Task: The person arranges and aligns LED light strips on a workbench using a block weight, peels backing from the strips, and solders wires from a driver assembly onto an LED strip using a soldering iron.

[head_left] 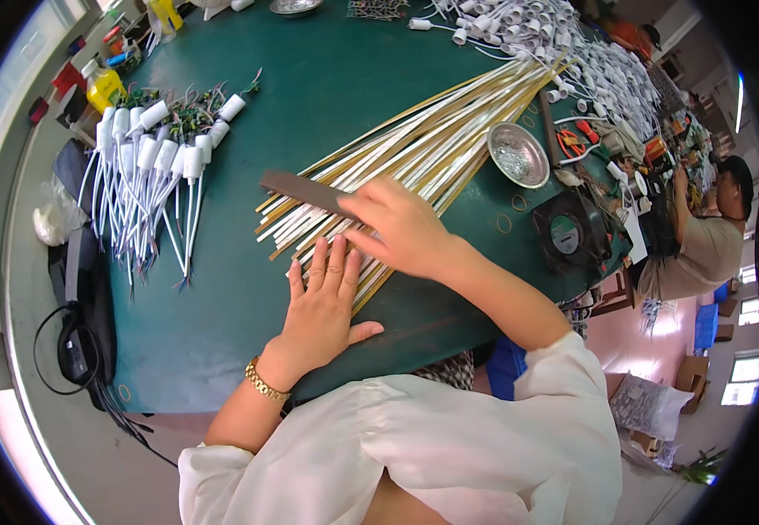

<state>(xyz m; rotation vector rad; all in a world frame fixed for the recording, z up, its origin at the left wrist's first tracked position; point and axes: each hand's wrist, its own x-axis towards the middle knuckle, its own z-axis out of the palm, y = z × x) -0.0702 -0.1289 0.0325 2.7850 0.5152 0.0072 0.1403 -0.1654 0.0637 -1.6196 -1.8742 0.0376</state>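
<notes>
A fan of long thin strips (414, 144), white and tan-gold, lies across the green table in front of me. My left hand (320, 302) rests flat on their near ends, fingers stretched and slightly apart. Over the same strips, my right hand (401, 229) grips one end of a dark brown flat bar (305, 191). The bar lies crosswise over the strips and points to the left. Its gripped end is hidden by my fingers.
White cylindrical sockets with cables (165, 157) lie in a bunch at left. A metal bowl (518, 156) with small parts and a black fan (565, 232) are at right. More white sockets (528, 26) pile at the far right. A person (703, 232) sits beyond the right edge.
</notes>
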